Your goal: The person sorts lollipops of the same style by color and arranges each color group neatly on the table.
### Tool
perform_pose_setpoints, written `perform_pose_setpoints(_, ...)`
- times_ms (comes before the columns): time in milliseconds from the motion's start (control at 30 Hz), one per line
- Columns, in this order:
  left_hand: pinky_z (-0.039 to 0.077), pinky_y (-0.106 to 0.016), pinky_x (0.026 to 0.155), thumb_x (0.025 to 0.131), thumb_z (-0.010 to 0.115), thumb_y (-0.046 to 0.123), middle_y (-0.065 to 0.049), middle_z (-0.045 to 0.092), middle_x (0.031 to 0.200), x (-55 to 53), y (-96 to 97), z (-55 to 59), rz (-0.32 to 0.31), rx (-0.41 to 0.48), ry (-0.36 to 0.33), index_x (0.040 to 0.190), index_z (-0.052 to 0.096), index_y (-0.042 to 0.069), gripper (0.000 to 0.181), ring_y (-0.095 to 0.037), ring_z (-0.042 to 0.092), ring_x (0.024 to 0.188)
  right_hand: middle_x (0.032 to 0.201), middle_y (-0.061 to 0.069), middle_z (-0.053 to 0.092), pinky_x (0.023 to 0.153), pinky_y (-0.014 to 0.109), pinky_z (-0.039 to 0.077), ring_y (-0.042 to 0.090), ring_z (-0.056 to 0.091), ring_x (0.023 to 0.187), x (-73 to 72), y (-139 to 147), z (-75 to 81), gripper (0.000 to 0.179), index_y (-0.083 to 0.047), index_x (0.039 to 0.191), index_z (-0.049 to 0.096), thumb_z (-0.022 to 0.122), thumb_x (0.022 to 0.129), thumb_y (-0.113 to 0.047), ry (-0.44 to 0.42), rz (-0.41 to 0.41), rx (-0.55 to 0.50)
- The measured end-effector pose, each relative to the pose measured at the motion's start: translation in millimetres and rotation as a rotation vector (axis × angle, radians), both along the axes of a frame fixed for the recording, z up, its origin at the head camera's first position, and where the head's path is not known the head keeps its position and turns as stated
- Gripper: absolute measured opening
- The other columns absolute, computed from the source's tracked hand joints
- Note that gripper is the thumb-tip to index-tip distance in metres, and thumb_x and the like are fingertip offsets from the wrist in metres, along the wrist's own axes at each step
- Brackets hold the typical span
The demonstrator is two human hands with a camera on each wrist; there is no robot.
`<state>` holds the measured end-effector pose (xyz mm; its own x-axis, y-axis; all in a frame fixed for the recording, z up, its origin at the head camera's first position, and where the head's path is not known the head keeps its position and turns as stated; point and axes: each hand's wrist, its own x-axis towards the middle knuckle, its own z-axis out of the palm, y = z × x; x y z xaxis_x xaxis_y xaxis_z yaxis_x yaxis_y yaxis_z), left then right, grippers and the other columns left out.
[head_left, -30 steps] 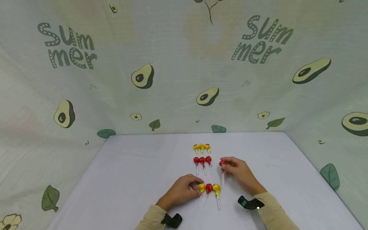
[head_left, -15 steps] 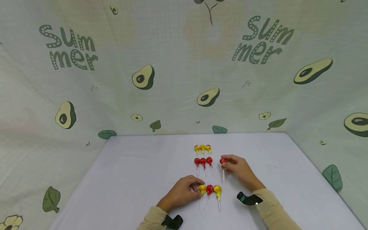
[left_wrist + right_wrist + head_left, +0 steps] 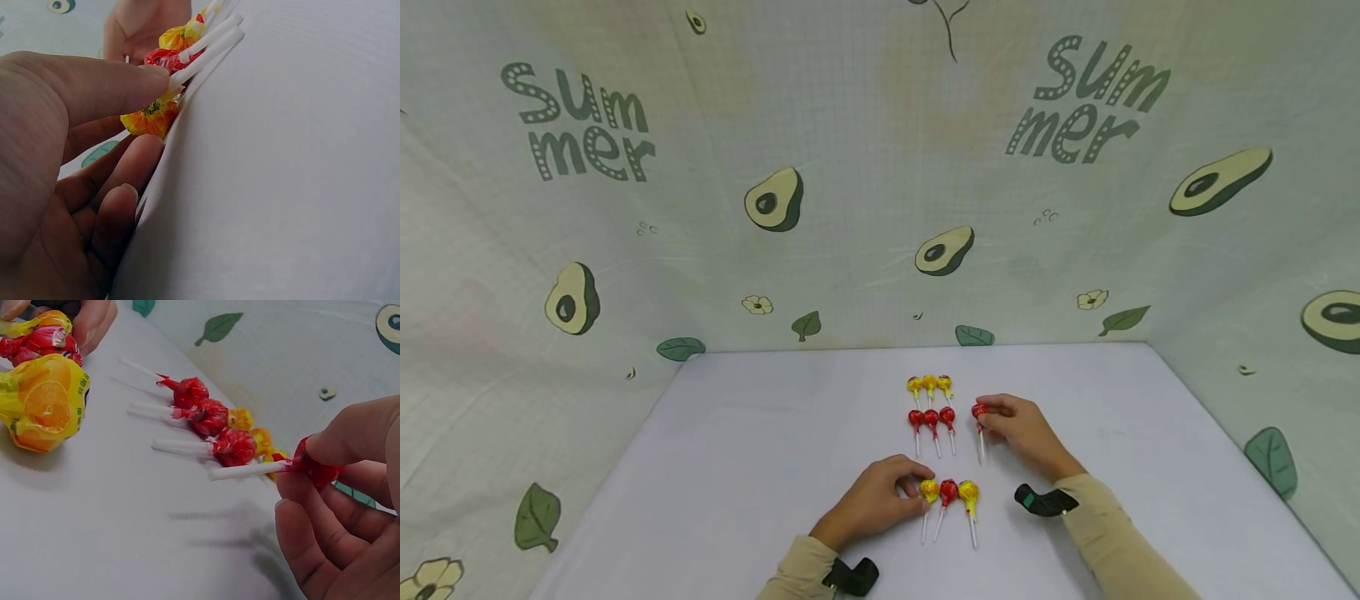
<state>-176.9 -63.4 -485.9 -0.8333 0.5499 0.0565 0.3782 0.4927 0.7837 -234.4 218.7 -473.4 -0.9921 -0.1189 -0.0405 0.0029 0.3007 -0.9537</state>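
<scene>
My right hand (image 3: 1022, 429) pinches a red lollipop (image 3: 315, 465) by its wrapped head, the white stick pointing left in the right wrist view. It hangs above the table, its shadow below, just right of a row of red lollipops (image 3: 932, 418). Behind that row lies a row of yellow lollipops (image 3: 929, 383). Nearer the front, my left hand (image 3: 880, 498) holds a yellow lollipop (image 3: 153, 119) between thumb and fingers. Beside it lie a red lollipop (image 3: 948, 492) and another yellow lollipop (image 3: 968, 493), sticks toward me.
A white table (image 3: 760, 433) bears all the lollipops. Behind and at its sides hangs a pale cloth (image 3: 850, 125) printed with avocados, leaves and lettering. Both wrists wear black camera mounts (image 3: 1047, 502) over beige sleeves.
My right hand has moved slightly away from me with the red lollipop, up level with the red row. The left hand keeps its place at the yellow lollipop.
</scene>
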Motion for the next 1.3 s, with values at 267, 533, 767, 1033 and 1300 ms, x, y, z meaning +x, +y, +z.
perform_pose_setpoints(267, 0.047, -0.021, 0.071, 0.085, 0.082, 0.021, 0.016, 0.061, 0.097, -0.6, 0.0, -0.7, -0.008, 0.005, 0.012, 0.117, 0.072, 0.019, 0.033, 0.001, 0.056, 0.078, 0.124, 0.014, 0.065, 0.083, 0.031, 0.055, 0.023, 0.064, 0.100, -7.6, -7, 4.4, 0.041, 0.000, 0.134, 0.059, 0.064, 0.099, -0.021, -0.054, -0.044, 0.036)
perform_pose_setpoints(533, 0.047, -0.022, 0.072, 0.085, 0.082, 0.023, 0.017, 0.060, 0.098, -0.9, -0.2, -0.2, -0.001, -0.011, -0.011, 0.117, 0.072, 0.021, 0.034, 0.000, 0.056, 0.079, 0.119, 0.012, 0.067, 0.081, 0.033, 0.055, 0.022, 0.063, 0.096, -13.8, -9, 2.1, 0.040, 0.001, 0.132, 0.061, 0.064, 0.099, -0.020, -0.026, -0.022, 0.072)
perform_pose_setpoints(767, 0.047, -0.022, 0.072, 0.085, 0.082, 0.023, 0.017, 0.061, 0.098, -1.8, -1.2, -0.4, -0.003, -0.006, -0.002, 0.117, 0.072, 0.022, 0.034, 0.000, 0.056, 0.079, 0.118, 0.009, 0.067, 0.076, 0.031, 0.053, 0.021, 0.061, 0.093, -20.0, -9, -2.0, 0.038, -0.002, 0.130, 0.063, 0.065, 0.098, -0.022, -0.014, 0.003, 0.120)
perform_pose_setpoints(1033, 0.047, -0.022, 0.072, 0.085, 0.082, 0.024, 0.017, 0.061, 0.099, -0.9, -0.8, 0.0, 0.005, -0.012, -0.016, 0.117, 0.072, 0.022, 0.034, 0.000, 0.056, 0.079, 0.117, 0.009, 0.067, 0.073, 0.032, 0.052, 0.020, 0.060, 0.089, -26.4, -16, -6.9, 0.034, -0.003, 0.128, 0.066, 0.065, 0.098, -0.018, -0.005, -0.006, 0.192)
perform_pose_setpoints(1300, 0.047, -0.021, 0.071, 0.085, 0.082, 0.024, 0.018, 0.061, 0.098, -2.9, 0.8, -1.4, 0.000, -0.015, 0.015, 0.117, 0.072, 0.022, 0.034, 0.001, 0.056, 0.078, 0.118, 0.010, 0.066, 0.074, 0.031, 0.054, 0.021, 0.060, 0.093, -25.5, -21, -3.9, 0.032, -0.003, 0.126, 0.066, 0.065, 0.097, -0.016, 0.029, -0.020, 0.261)
